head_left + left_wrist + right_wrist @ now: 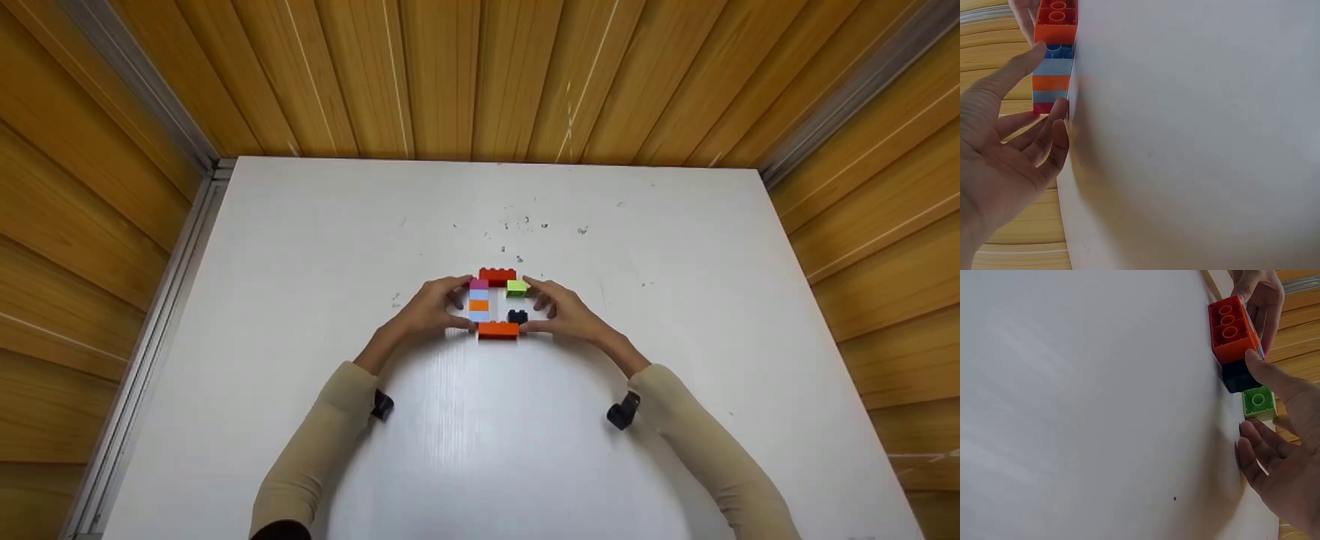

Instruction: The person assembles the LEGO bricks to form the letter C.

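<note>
In the head view, toy bricks form a rough ring on the white table. My left hand (427, 309) holds the left column between thumb and fingers: a pink brick (478, 283) at the far end, then light blue, orange (478, 306) and light blue. My right hand (568, 311) spans the right side, thumb by the black brick (517, 316) and index finger at the lime green brick (517, 289), which has a gap before it. A red brick (497, 277) lies across the far end. The orange-red brick (1233, 329) at the near end shows its hollow underside.
The white table (315, 225) has dark scuff marks beyond the bricks. Slatted wood-look walls (442, 82) stand behind and beside it, with metal rails (150, 360) at the corners. Black wrist devices (622, 411) sit at both sleeve cuffs.
</note>
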Demonstrator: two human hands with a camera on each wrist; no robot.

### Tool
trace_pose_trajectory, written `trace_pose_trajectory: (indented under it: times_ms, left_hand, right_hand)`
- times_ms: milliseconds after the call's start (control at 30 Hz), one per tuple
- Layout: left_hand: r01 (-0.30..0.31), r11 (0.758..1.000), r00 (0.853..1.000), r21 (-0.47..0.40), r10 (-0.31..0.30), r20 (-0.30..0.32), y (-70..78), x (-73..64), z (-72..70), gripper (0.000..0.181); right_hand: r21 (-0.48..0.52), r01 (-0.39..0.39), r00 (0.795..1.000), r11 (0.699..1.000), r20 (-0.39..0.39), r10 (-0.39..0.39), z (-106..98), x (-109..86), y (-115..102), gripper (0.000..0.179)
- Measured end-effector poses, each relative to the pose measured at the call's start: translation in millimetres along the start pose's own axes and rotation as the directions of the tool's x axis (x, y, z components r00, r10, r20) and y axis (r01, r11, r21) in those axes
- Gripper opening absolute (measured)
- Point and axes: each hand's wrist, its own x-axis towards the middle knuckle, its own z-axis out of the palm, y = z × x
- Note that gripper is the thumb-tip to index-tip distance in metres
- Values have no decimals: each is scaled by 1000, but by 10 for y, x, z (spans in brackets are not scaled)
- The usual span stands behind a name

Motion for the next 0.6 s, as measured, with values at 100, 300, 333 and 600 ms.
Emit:
trace_pose_trajectory:
  times_ms: [100,300,333,600]
  left_hand:
    - [-1,1000,1000,-4,1,-1,-13,56,-6,86]
    - [20,999,1000,-25,-20,2,-47,167,-93,87]
    - [23,999,1000,-26,-23,3,-48,191,-111,87]
    - [115,993,993,-42,-115,2,-45,365,-260,87]
  right_hand:
    - [3,-9,1000,1000,5,9,-27,42,24,88]
    - [23,-50,999,998,14,50,-70,183,8,88]
    - [24,-52,999,998,12,52,-80,213,12,87]
    - [15,-96,995,995,16,96,-188,459,30,86]
